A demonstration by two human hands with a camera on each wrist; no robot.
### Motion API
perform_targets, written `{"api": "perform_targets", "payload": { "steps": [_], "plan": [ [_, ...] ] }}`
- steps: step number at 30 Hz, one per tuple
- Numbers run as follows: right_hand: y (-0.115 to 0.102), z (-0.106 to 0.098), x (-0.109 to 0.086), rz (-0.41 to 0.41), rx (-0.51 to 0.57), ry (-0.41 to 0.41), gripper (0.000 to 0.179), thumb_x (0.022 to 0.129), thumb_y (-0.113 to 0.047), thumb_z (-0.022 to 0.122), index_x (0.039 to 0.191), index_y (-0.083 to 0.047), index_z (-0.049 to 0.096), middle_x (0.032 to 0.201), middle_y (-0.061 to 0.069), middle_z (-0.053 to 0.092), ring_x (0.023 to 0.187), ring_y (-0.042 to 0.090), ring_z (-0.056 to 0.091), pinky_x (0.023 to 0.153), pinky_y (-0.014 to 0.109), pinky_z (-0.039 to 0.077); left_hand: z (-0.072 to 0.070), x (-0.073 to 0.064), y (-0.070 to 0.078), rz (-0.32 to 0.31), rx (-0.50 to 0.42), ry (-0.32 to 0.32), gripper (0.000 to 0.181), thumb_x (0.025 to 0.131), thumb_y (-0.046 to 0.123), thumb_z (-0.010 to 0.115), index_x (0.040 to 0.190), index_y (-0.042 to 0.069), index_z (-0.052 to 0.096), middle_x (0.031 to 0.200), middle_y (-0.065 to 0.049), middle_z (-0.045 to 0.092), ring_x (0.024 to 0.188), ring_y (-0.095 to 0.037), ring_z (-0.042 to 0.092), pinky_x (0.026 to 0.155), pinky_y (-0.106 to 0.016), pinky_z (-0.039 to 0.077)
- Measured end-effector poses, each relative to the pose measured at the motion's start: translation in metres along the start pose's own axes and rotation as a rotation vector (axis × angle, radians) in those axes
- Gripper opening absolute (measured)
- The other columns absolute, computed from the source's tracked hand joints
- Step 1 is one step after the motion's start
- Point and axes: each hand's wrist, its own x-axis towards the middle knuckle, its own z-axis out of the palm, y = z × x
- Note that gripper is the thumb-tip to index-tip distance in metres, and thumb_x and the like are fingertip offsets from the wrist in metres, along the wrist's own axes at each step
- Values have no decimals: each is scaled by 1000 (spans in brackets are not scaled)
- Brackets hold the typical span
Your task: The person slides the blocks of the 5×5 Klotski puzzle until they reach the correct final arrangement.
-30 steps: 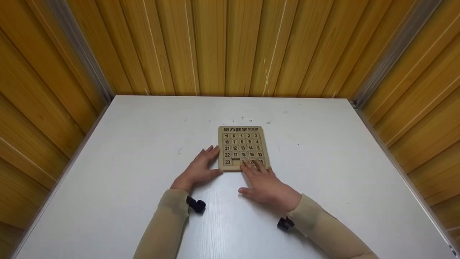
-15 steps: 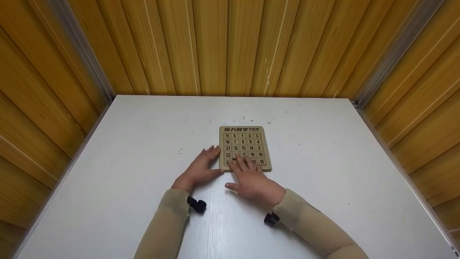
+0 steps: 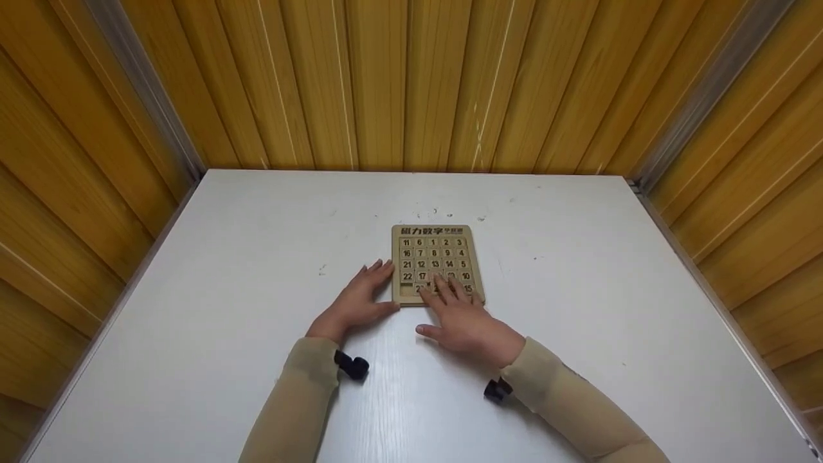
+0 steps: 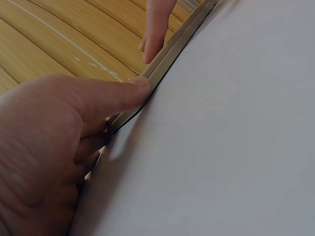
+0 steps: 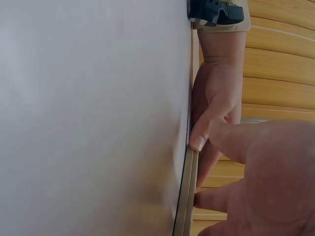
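Observation:
A wooden number slide puzzle (image 3: 434, 253) lies flat on the white table, with numbered tiles in rows below a printed title. My left hand (image 3: 355, 302) holds its near left corner, fingers against the left side and thumb (image 4: 130, 93) on the front edge. My right hand (image 3: 468, 326) reaches over the front edge, spread fingertips touching tiles in the two lowest rows and covering several numbers. A bare slot (image 3: 407, 289) shows at the bottom left, beside a tile (image 3: 420, 289) partly hidden by a fingertip. In the right wrist view, the puzzle's edge (image 5: 187, 184) runs past the right hand (image 5: 280, 167).
The white tabletop (image 3: 257, 225) surrounds the puzzle and carries small dark marks. Yellow wood-look panels (image 3: 373, 83) rise behind and at both sides. A small black camera (image 3: 352, 365) sits on the left wrist, another (image 3: 498, 390) on the right.
My right hand has moved left, then slightly back right. The bottom-left tile has slid one place right, so the gap is now in the corner. My left hand has stayed put.

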Motion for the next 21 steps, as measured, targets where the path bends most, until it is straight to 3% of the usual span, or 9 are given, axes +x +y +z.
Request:
{"api": "perform_targets", "payload": {
  "steps": [7,15,21],
  "plan": [
    [2,-6,1,5,10,-3,79,101,-63,47,166,-26,19,175,8,-9,161,38,-9,129,68,1,0,0,1,-3,-12,3,85,88,29,79,160,12,37,169,-15,28,158,-46,17,131,-60,14],
    [-9,-9,21,-11,70,14,78,101,-65,45,166,-31,18,175,5,-13,161,37,-10,127,71,5,0,2,2,-6,14,9,82,89,29,77,159,10,38,167,-13,34,160,-37,21,132,-55,17],
    [-9,-5,29,-18,54,28,78,101,-65,45,166,-30,18,174,7,-15,161,39,-10,126,72,3,0,2,2,3,18,8,83,89,29,77,159,9,38,167,-14,34,159,-37,21,132,-55,17]
  ]
}}
